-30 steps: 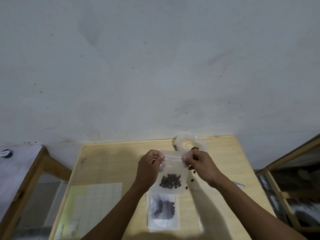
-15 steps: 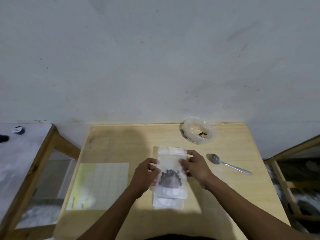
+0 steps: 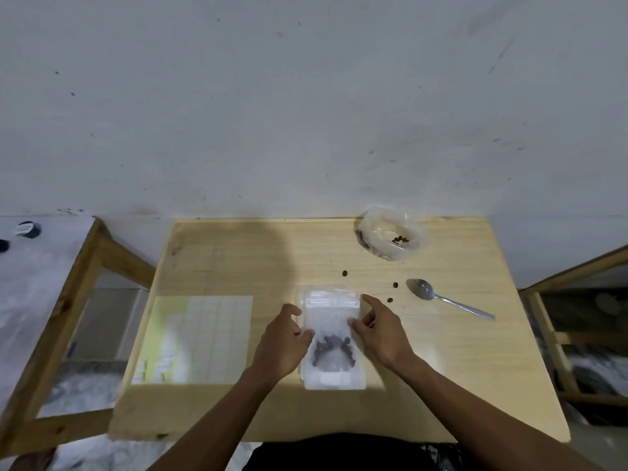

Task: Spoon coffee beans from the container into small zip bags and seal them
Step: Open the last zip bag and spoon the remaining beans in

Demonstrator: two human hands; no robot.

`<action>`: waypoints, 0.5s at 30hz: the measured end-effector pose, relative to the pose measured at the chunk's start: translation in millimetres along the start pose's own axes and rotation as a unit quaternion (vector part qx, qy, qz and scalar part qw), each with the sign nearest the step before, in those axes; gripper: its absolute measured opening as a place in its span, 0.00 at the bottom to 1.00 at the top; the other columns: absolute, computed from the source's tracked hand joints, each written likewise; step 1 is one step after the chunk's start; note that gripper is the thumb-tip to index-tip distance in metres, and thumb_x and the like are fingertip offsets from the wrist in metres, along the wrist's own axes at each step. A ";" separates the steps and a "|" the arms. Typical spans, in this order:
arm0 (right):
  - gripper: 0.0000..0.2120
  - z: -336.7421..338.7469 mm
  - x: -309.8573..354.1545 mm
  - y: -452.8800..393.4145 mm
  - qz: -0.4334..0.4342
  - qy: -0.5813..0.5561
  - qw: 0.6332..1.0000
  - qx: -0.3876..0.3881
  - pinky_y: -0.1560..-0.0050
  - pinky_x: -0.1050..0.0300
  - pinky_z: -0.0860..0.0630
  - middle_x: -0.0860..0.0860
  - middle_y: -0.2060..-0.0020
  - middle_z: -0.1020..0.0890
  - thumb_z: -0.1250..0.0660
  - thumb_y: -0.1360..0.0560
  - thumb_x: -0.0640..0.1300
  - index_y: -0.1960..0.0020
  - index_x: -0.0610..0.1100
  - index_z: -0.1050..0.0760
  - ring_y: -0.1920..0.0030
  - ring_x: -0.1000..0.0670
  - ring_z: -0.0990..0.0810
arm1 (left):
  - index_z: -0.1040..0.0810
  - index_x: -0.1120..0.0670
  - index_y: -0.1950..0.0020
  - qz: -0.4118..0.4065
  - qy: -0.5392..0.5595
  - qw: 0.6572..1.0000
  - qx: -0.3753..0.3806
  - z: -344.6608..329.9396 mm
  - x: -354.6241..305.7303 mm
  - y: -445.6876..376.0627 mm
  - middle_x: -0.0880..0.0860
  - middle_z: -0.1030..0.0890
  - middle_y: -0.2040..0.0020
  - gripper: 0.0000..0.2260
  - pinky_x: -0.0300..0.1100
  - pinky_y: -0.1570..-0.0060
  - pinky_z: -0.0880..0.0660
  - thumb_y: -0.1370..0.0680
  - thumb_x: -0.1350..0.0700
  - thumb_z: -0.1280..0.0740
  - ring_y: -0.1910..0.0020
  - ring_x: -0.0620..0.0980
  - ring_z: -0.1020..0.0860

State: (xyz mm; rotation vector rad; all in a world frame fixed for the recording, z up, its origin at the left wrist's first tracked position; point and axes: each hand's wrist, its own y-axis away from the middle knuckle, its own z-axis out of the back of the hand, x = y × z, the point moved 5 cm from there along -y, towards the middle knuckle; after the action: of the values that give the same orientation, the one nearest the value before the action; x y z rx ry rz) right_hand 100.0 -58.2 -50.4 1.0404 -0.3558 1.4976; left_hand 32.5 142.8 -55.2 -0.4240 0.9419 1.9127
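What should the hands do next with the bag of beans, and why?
Probably let go and pick up the spoon. The filled zip bag already lies flat on the table, both hands look open beside it, and the container still holds beans.

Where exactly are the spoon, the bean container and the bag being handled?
spoon (image 3: 422,289): head view, on its bowl.
container (image 3: 373,222): head view, on its pale rim.
zip bag (image 3: 331,319): head view, on the clear middle above the beans.
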 end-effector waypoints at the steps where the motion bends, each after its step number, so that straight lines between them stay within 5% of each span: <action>1: 0.19 5.2 -2.9 1.0 -0.002 0.004 1.000 -0.020 0.60 0.60 0.26 0.54 0.65 0.22 0.31 0.24 0.45 0.34 0.49 0.28 0.63 0.53 0.23 | 0.32 0.46 0.40 -0.012 -0.009 1.000 -0.021 3.0 -2.3 -0.7 0.47 0.22 0.61 0.15 0.36 0.63 0.28 0.23 0.49 0.31 0.62 0.42 0.22; 4: 0.14 30.9 -17.4 5.6 -0.004 0.019 0.995 -0.098 0.59 0.60 0.27 0.54 0.64 0.22 0.33 0.23 0.46 0.38 0.48 0.25 0.62 0.55 0.22 | 0.28 0.48 0.44 -0.087 0.019 0.995 -0.039 8.1 -29.5 -0.6 0.46 0.27 0.66 0.07 0.31 0.68 0.34 0.21 0.55 0.34 0.69 0.41 0.28; 7: 0.12 63.3 -41.3 12.2 -0.044 0.037 0.987 -0.153 0.59 0.59 0.30 0.54 0.62 0.22 0.35 0.23 0.44 0.40 0.47 0.24 0.61 0.57 0.23 | 0.23 0.50 0.48 -0.113 0.107 0.986 0.056 -10.0 -67.7 -1.9 0.51 0.22 0.64 0.05 0.34 0.68 0.29 0.20 0.60 0.36 0.71 0.43 0.25; 11: 0.17 90.3 -81.0 19.8 -0.122 0.115 0.972 -0.164 0.49 0.51 0.26 0.43 0.50 0.21 0.35 0.24 0.42 0.35 0.42 0.26 0.50 0.44 0.23 | 0.21 0.51 0.43 -0.083 0.126 0.967 0.207 -70.4 -105.8 -4.9 0.54 0.18 0.49 0.08 0.45 0.54 0.19 0.19 0.57 0.38 0.55 0.50 0.17; 15: 0.21 91.9 -99.7 29.3 -0.202 0.152 0.961 -0.115 0.40 0.47 0.30 0.39 0.41 0.26 0.38 0.23 0.44 0.31 0.42 0.31 0.40 0.37 0.28 | 0.25 0.54 0.32 -0.095 -0.003 0.959 0.266 -113.9 -128.0 -10.0 0.52 0.23 0.33 0.16 0.40 0.38 0.28 0.20 0.54 0.37 0.36 0.50 0.24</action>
State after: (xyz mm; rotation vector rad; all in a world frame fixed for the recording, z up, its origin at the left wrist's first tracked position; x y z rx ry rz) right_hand 97.8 -196.0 -65.8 0.6368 -0.0861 1.1882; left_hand 96.0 -16.7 -53.1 -0.1782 1.3094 1.4144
